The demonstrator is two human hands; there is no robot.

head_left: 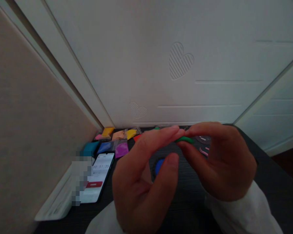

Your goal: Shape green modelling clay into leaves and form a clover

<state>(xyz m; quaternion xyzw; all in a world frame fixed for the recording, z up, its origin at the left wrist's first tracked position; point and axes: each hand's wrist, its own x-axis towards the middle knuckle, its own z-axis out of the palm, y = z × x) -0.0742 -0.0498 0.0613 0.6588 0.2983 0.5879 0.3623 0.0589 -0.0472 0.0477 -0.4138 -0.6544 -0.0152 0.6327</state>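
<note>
My right hand (228,159) pinches a small, flattened green piece of modelling clay (185,139) between thumb and forefinger. My left hand (146,180) is open, its fingers stretched out so that the tips reach the clay's left end, and its thumb stands apart below. The left fingers hide part of the clay. Lower down, partly covered by the left thumb, a round blue thing (158,166) with a dark rim lies on the dark table (185,201).
Several packets of coloured clay, among them a purple packet (121,149), lie along the back left. A phone (101,177) showing a timer rests beside a white object (56,198). Pink tools (204,151) lie behind my right hand. A white panel (146,65) rises behind the table.
</note>
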